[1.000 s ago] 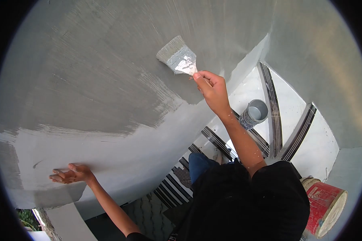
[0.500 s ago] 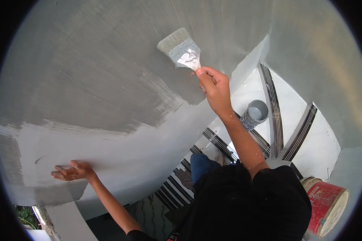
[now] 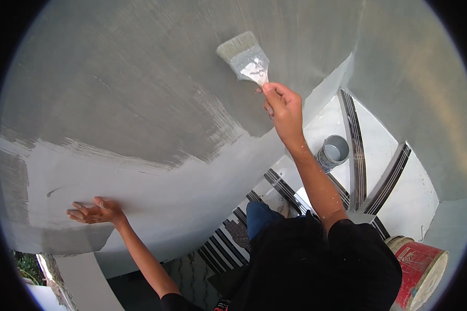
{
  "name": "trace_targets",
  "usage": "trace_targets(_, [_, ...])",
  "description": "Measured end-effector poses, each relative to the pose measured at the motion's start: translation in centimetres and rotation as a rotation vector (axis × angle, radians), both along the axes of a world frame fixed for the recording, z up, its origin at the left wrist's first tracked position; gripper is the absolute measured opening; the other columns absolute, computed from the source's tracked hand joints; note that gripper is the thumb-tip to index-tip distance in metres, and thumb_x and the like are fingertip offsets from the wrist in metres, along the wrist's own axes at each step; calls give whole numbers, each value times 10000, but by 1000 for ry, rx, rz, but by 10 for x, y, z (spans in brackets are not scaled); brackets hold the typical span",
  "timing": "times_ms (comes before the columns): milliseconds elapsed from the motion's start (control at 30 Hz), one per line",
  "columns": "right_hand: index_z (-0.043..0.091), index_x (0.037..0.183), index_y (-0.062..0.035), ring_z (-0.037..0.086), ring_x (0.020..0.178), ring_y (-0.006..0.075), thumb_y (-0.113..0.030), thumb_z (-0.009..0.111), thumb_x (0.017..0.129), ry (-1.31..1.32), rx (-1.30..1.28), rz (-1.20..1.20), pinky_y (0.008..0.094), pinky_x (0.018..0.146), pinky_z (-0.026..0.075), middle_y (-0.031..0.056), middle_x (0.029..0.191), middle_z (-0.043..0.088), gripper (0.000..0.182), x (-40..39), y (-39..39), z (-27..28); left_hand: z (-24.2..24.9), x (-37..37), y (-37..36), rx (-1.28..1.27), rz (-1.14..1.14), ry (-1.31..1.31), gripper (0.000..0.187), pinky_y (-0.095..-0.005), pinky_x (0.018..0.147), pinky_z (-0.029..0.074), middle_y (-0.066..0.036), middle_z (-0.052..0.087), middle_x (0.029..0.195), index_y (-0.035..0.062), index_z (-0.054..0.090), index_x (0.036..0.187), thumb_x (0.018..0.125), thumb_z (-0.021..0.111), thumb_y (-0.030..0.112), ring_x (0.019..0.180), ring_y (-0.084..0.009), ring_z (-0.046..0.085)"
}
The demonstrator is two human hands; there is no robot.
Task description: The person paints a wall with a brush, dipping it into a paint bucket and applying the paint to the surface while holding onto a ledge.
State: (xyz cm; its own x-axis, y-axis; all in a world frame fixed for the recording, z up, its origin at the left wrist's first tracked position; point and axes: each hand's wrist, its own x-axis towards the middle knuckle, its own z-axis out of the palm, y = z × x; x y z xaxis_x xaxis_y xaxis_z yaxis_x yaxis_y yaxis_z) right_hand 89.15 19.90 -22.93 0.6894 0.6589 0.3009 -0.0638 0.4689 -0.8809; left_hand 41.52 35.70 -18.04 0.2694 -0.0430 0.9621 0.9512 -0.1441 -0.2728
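Note:
My right hand [image 3: 286, 111] grips the handle of a wide flat paintbrush [image 3: 250, 58], thumb on top. The pale bristles point up and left over the darker grey coat on the wall [image 3: 140, 103], and grey paint smears the brush's ferrule and handle. Lower left, my left hand [image 3: 96, 211] is spread with its fingers apart, close against the lighter band of wall, and holds nothing. Grey smudges mark its fingertips. Below my right forearm stands a small can [image 3: 332, 154] with grey inside.
White stair treads [image 3: 376, 124] with black striped edges curve down below me. A red bucket [image 3: 419, 267] with a pale lid stands at lower right. Another grey wall [image 3: 425, 93] rises on the right. Greenery [image 3: 30, 267] shows past an edge at lower left.
The view has shifted and turned slightly. The paintbrush sits a little further right and higher in the picture, still gripped; my left hand appears slightly higher, its fingers still spread.

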Motion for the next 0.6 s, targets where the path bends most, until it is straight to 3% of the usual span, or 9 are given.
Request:
trace_targets(67, [710,901,16,344,576,19,-287,619,1003,-71,86,-7,246,511,261,-72,611,428,332,7,18,53,-1,-1,2,0,-32,-8,651,-603,1198,260,-192,286,1562,-10,374,1495,1069,364,483,1497,-426,193])
trace_targets(133, [705,902,14,347,577,22,-290,612,1006,-141,110,-36,249,510,261,-71,610,428,334,14,32,55,-2,1,3,1,-50,-18,652,-602,1198,268,-184,300,1543,-14,372,1494,1069,366,480,1497,-422,190])
trace_targets(267, [696,888,11,354,575,26,-299,604,1011,-83,3,-25,256,510,266,-67,606,427,346,8,47,-62,1,1,2,16,-33,-14,658,-597,1199,270,-184,303,1542,-26,369,1491,1069,366,479,1498,-420,190])
trace_targets(400, [697,907,-16,343,550,18,-285,602,1018,-10,-324,15,234,499,235,-84,596,408,306,-12,7,-220,-2,2,-2,-11,28,-38,663,-599,1198,259,-205,282,1579,-27,378,1486,1066,366,486,1500,-425,198])
trace_targets(533, [755,857,11,555,556,195,-325,665,933,-276,-700,-164,359,574,443,106,623,627,356,-14,-29,-326,-1,-3,4,15,-6,-37,659,-598,1196,255,-220,272,1592,-22,394,1478,1064,369,490,1501,-426,203])
trace_targets(600, [760,847,14,595,588,251,-340,679,904,-246,-881,-119,395,618,469,155,645,645,367,-1,-31,-355,-3,-4,3,9,-6,-36,651,-597,1193,259,-218,290,1577,-20,402,1472,1065,369,487,1498,-425,209])
